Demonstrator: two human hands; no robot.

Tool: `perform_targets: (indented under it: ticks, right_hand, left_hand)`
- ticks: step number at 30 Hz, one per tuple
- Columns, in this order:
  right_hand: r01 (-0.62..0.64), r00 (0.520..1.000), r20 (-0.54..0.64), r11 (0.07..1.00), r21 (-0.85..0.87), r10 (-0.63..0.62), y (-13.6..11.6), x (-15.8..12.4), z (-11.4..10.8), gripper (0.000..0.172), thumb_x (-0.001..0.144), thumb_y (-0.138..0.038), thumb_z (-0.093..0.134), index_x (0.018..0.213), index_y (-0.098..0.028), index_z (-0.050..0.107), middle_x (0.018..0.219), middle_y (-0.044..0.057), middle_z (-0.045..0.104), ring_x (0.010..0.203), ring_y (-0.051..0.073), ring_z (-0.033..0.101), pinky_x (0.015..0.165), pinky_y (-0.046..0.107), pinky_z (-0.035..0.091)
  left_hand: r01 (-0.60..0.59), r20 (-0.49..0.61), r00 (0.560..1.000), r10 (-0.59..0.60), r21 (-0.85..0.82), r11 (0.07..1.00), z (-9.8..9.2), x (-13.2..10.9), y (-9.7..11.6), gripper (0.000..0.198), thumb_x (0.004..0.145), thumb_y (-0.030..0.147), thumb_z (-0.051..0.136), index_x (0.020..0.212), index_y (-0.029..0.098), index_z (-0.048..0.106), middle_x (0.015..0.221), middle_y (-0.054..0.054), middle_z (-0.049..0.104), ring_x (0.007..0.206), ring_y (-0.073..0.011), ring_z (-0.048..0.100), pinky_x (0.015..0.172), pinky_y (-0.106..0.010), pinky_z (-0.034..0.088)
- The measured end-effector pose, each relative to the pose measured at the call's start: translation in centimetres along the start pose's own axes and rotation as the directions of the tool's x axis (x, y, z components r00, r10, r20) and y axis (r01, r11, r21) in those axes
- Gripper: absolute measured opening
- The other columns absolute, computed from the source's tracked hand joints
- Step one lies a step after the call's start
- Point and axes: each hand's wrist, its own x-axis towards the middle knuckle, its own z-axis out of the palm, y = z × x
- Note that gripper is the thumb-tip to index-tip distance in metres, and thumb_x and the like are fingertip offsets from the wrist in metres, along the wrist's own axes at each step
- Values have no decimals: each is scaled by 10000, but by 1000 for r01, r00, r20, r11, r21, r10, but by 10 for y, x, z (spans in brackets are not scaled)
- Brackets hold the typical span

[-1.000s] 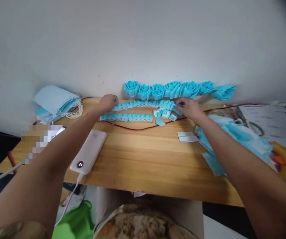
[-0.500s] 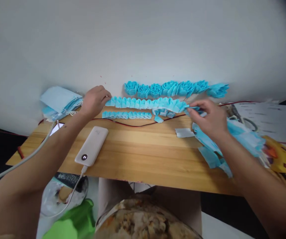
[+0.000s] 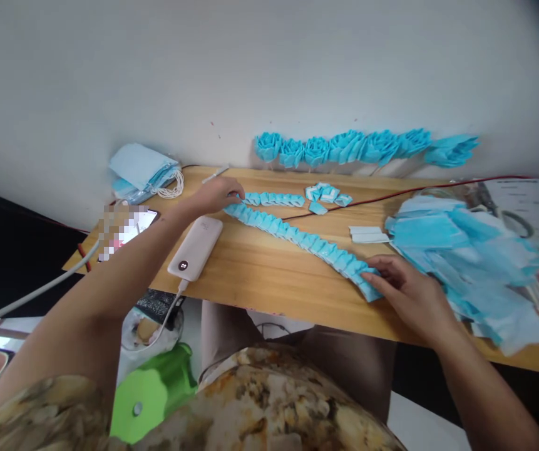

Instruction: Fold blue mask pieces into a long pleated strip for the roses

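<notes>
A long pleated blue strip [image 3: 300, 238] of folded mask fabric runs slantwise over the wooden table. Its far left end is pinched in the fingers of my left hand [image 3: 220, 193]. At the near right end, my right hand [image 3: 403, 289] grips the strip between thumb and fingers. Behind it lies a shorter pleated strip [image 3: 273, 199], close to my left fingertips. Several small folded blue pieces [image 3: 328, 193] sit to the right of that. A flat pale strip [image 3: 369, 235] rests above my right hand, beside a heap of cut blue mask fabric [image 3: 466, 250].
A row of blue fabric roses [image 3: 344, 147] stands along the wall. Stacked face masks [image 3: 142, 166] lie at the back left, near a lit phone [image 3: 140, 225]. A white power bank [image 3: 196, 247] with its cable is near the front edge. A red-black wire [image 3: 419, 190] crosses behind.
The long strip has swung from level to slanting, its right end brought down toward the table's front edge by my right hand. My view has shifted, and the fabric heap shows more fully.
</notes>
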Motion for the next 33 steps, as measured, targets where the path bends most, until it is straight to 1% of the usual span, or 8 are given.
perform_targets:
  ticks: [3,6,10,13,16,21,28,33]
  right_hand:
    - [112,991,-56,983,-143,-121,-1,-6,-1,247,871,-494,680,1026,-303,703,1006,89,777,902,350,749,767,533,619]
    - [228,966,-73,954,-196,-246,-10,-12,-1,171,926,-441,627,963,-288,694,955,86,750,903,327,719,782,517,593]
    - [282,955,-55,951,-127,-291,-21,-17,-1,126,973,-336,583,907,-303,685,878,56,740,835,282,704,734,456,573]
    - [264,962,-45,962,-75,-268,-25,-17,-4,163,994,-300,550,995,-321,712,957,48,767,894,271,728,786,452,582]
    - [293,956,5,953,-81,-294,-23,-17,-7,194,995,-295,549,1040,-341,732,1000,39,786,932,273,742,833,472,591]
    - [344,939,57,934,-96,-340,-17,-20,-6,194,982,-267,577,1016,-360,744,979,28,794,909,272,751,806,473,603]
    - [373,926,76,927,-45,-369,-15,-21,0,227,995,-237,550,1025,-345,747,984,22,806,885,256,756,778,438,607]
    - [224,963,135,972,74,-232,-11,-26,-15,360,1027,-253,465,1296,-394,659,1112,1,795,973,236,768,837,418,624]
  left_hand:
    - [29,-2,1000,-29,71,997,0,10,0,291,883,251,530,1047,187,762,1094,-67,757,996,-218,648,873,-301,454]
    - [19,-116,993,-4,124,992,-4,8,19,291,935,316,524,1045,179,756,1146,-100,741,1097,-259,634,969,-362,446]
    - [-57,-224,972,69,58,997,4,-24,92,327,1003,348,494,1123,178,747,1045,-123,747,1009,-271,663,916,-398,464]
    - [-163,-160,975,156,-31,986,34,-56,153,319,1020,339,481,1167,209,732,975,-113,754,907,-262,690,832,-397,488]
    - [-207,-114,974,193,-128,970,73,-70,188,357,1015,281,460,1295,217,672,1023,-132,754,903,-269,704,786,-405,511]
    - [-162,-137,981,141,-163,973,106,-65,197,418,1047,287,365,1371,240,625,1049,-146,752,929,-278,703,777,-424,501]
    - [-142,-126,983,130,-93,985,111,-62,197,394,1041,283,371,1251,237,701,860,-106,710,801,-257,654,685,-397,410]
    - [-102,-110,990,91,-103,989,113,-59,199,392,1056,316,352,1147,246,727,840,-108,697,784,-247,627,682,-394,378]
